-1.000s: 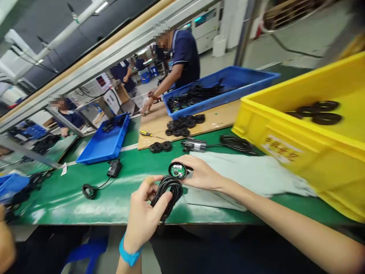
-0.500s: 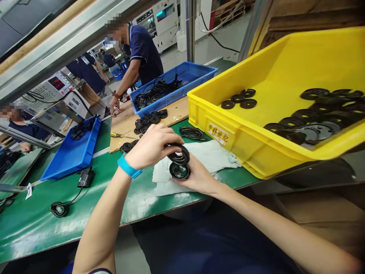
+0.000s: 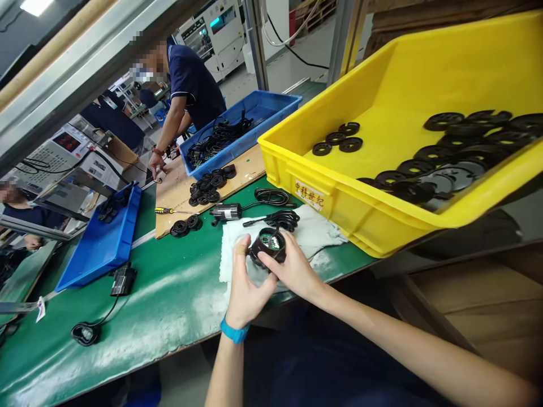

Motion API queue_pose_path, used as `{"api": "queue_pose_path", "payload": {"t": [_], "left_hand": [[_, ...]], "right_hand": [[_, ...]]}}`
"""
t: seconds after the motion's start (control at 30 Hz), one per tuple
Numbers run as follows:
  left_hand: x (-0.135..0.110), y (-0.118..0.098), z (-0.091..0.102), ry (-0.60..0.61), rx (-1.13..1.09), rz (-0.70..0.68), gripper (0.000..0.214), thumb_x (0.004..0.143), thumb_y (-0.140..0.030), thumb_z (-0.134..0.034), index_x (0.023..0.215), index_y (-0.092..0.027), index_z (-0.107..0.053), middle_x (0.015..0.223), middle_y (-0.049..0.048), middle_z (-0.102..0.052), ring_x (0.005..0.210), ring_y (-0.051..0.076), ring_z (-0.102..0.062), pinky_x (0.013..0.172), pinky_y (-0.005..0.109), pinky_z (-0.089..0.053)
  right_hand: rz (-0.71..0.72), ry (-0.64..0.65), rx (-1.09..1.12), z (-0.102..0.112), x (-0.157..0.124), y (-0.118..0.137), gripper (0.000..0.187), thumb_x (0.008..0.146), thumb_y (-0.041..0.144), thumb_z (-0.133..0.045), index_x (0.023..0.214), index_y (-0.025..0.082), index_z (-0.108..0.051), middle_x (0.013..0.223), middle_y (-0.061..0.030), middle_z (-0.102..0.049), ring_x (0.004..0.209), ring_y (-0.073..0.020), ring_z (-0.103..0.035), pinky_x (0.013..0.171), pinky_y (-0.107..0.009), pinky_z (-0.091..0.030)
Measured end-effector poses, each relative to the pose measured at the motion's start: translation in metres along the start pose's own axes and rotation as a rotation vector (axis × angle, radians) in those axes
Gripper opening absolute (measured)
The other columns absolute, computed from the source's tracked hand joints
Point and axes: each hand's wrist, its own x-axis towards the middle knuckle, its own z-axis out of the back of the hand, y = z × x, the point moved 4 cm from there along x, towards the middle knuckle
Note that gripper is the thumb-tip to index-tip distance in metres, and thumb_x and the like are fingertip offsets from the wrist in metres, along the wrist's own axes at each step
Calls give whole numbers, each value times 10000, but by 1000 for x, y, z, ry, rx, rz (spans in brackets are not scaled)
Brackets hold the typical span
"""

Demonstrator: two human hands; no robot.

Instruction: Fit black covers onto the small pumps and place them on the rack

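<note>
Above a white cloth [image 3: 328,230], my right hand [image 3: 299,268] grips a round black housing [image 3: 270,243] with its thumb across the near rim. A green circuit board and small wires show inside its open top. My left hand [image 3: 248,288], wearing a blue wristband [image 3: 234,329], is curled against the housing's left side, its fingertips partly hidden. Just behind lies a coiled black cable [image 3: 285,219]; whether it joins the housing I cannot tell. Farther back, a black cylindrical device [image 3: 227,212] with a white label lies near another coiled cable [image 3: 271,196].
A yellow bin [image 3: 339,198] with black discs stands at the right. Behind are a blue tray [image 3: 237,148] of cables, a brown board [image 3: 169,195] with black round parts, and a screwdriver [image 3: 165,210]. Another blue tray [image 3: 99,246] stands left. A co-worker [image 3: 193,79] works beyond.
The coiled cable that my left hand held over the housing now lies on the cloth behind. My left hand has come down to the housing's left side, and the housing now faces upward.
</note>
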Motion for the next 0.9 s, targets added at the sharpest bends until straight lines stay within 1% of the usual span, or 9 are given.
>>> {"api": "queue_pose_path", "payload": {"t": [0.1,0.2,0.33,0.4,0.47,0.53,0.67,0.77,0.9], "left_hand": [[11,9,-19,-53,8,-5,745,832,-212,-727,1490,-216,-379,1524,155,-458,1458,314,-416,1227,513,-326],[24,16,-21,-164,-128,43,559,841,-297,-748,1336,-205,-507,1331,128,-596,1277,291,-578,1112,472,-449],[29,23,-4,-229,-213,95,523,768,-285,-785,1223,-195,-542,1154,75,-635,1065,230,-649,971,384,-513],[28,25,7,-242,-219,102,572,721,-243,-787,1224,-196,-519,1165,73,-622,1053,217,-645,945,356,-513],[26,23,15,-219,-243,95,601,673,-203,-787,1201,-196,-499,1166,77,-625,1041,210,-647,917,336,-516],[25,21,21,-175,-275,93,568,651,-183,-779,1141,-199,-491,1123,74,-649,1009,207,-657,884,327,-523],[24,16,32,-125,-288,59,535,631,-180,-774,1082,-212,-487,1093,72,-673,1027,227,-671,885,341,-531],[22,16,41,-129,-245,35,542,614,-162,-776,1084,-207,-509,1081,70,-678,1022,232,-674,898,351,-531],[18,17,51,-156,-205,-9,530,614,-129,-773,1083,-199,-537,1081,67,-681,998,219,-675,894,345,-538]], "right_hand": [[122,142,-43,6,-5,7,548,1007,557,-456,1371,148,-485,1299,-197,-596,1259,-324,-578,1066,-527,-498],[276,210,-203,19,-9,21,547,1029,512,-458,1415,127,-499,1335,-217,-633,1254,-332,-619,999,-501,-558],[640,-5,-288,52,-6,57,294,967,191,-622,1255,233,-658,1023,-72,-776,889,-213,-744,821,-347,-603],[692,-90,-265,67,7,68,332,922,173,-679,1244,257,-682,1061,-68,-770,984,-232,-728,935,-392,-576],[579,61,-206,70,30,66,410,928,343,-703,1327,263,-657,1267,-100,-713,1207,-284,-653,1073,-471,-511],[431,358,-111,62,53,55,551,922,561,-660,1391,274,-626,1404,-99,-641,1331,-304,-575,1129,-493,-470],[226,839,34,41,74,33,620,933,717,-519,1340,277,-676,1383,-82,-663,1323,-309,-585,1123,-488,-468],[176,992,55,29,76,33,556,940,700,-520,1172,247,-745,1186,-75,-738,1119,-280,-686,1001,-429,-540],[119,1127,91,15,70,48,539,975,683,-452,958,223,-733,934,-49,-725,871,-219,-686,791,-333,-572]]}}
